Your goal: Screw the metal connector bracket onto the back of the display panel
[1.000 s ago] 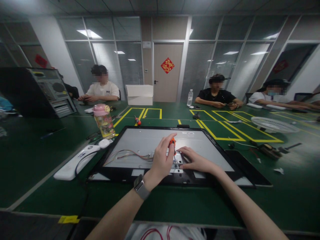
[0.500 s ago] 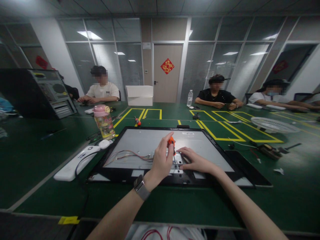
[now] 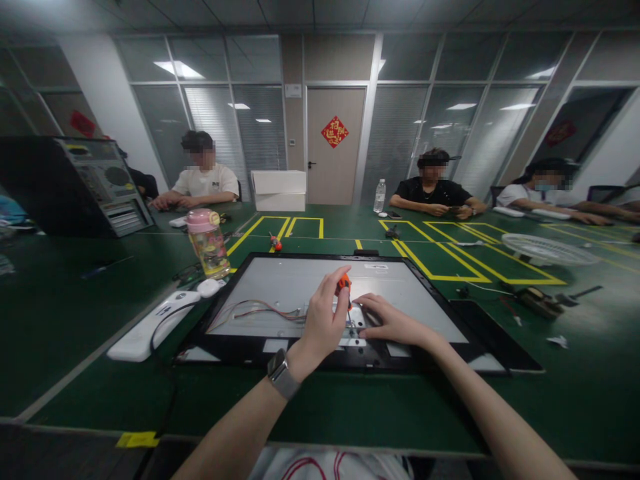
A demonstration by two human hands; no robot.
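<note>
An opened monitor panel lies face down on the green table, its grey metal back showing inside a black frame. My left hand, with a watch on the wrist, pinches the orange handle of a small screwdriver held upright over a small board near the panel's front edge. My right hand rests flat on the panel just right of the screwdriver tip, fingers pressed down on the board. Coloured wires run left from that spot.
A white power strip and a pink-lidded bottle sit left of the panel. A computer case stands far left. A fan grille and small parts lie to the right. Three people sit across the table by a white box.
My left fingers shift slightly on the screwdriver handle; otherwise both hands stay in place. The person at the left back moves their hands a little.
</note>
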